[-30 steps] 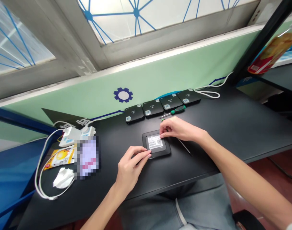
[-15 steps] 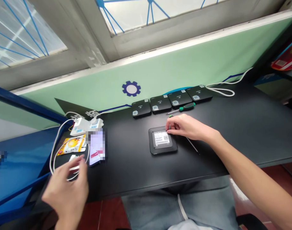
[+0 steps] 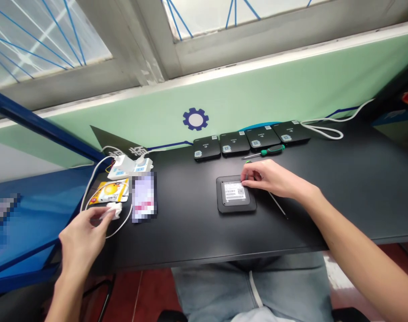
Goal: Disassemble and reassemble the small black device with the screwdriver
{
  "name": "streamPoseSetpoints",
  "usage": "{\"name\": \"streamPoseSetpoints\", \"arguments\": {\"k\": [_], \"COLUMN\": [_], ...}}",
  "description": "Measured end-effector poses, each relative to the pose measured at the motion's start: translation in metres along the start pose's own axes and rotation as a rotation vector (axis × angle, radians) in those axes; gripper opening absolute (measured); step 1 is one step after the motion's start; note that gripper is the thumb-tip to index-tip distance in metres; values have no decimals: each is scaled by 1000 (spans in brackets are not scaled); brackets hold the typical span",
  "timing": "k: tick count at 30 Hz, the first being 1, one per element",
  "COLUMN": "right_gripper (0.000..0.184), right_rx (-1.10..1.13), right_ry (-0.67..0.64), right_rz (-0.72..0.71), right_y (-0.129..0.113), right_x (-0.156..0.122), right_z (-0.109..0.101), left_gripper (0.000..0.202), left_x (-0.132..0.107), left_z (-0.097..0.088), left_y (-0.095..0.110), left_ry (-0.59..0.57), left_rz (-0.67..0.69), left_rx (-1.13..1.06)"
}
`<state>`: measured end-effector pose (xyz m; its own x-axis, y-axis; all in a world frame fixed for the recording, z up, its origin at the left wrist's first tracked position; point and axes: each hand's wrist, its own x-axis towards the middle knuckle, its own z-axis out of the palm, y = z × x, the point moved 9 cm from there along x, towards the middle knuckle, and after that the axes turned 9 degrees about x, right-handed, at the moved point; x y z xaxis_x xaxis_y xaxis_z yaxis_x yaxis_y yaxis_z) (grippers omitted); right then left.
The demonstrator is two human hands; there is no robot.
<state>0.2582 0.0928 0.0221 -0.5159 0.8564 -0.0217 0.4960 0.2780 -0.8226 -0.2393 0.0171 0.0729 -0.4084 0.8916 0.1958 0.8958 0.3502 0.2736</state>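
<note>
At the left, my left hand (image 3: 85, 235) pinches a crumpled white piece (image 3: 114, 208) between thumb and fingertips; whether it is tissue or plastic is unclear. My right hand (image 3: 269, 178) is closed over a screwdriver (image 3: 278, 205). Its green handle end shows beyond the fingers and its thin shaft slants toward me. The right fingertips meet at the upper right corner of a flat black box (image 3: 220, 197), which lies with its white label (image 3: 235, 191) up. A small grey bit shows at these fingertips, too hidden to name.
Several black boxes (image 3: 235, 144) line the wall, with a green-handled screwdriver (image 3: 274, 151) before them. A phone (image 3: 144, 197), yellow packet (image 3: 110, 191), white power strip (image 3: 132, 167) and cable (image 3: 119, 227) lie at left. White cable loops (image 3: 327, 132) are at the back right.
My left hand has moved forward and closed on the crumpled white piece. My right hand stays at the box's corner. The whole view has shifted slightly.
</note>
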Motion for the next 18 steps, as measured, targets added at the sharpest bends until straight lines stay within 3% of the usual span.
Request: {"name": "streamPoseSetpoints", "arguments": {"k": [3, 5, 7, 9, 11, 13, 15, 18], "right_gripper": [20, 18, 17, 17, 17, 17, 17, 17], "right_rx": [-23, -35, -43, -46, -45, -40, -35, -30], "right_ry": [-7, -5, -1, 2, 2, 0, 0, 4], "right_rz": [7, 5, 4, 2, 2, 3, 3, 0], "right_y": [-1, -2, -3, -3, -2, -2, -3, -5], "right_x": [0, 0, -1, -1, -1, -1, -1, -1], "right_z": [0, 0, 0, -1, -1, 0, -1, -2], "left_gripper": [36, 43, 51, 55, 46, 37, 37, 36], "left_x": [-19, -39, -60, -84, -113, -137, -160, -185], "left_z": [-19, -19, -9, 15, 33, 38, 39, 29], "left_y": [14, 21, 40, 69, 97, 124, 158, 194], "left_ry": [155, 163, 74, -180, -403, -502, -653, -740], "left_rz": [-29, -114, -124, -146, -202, -220, -155, 60], "left_rx": [-155, -418, -699, -961, -1092, -1213, -1357, -1421]}}
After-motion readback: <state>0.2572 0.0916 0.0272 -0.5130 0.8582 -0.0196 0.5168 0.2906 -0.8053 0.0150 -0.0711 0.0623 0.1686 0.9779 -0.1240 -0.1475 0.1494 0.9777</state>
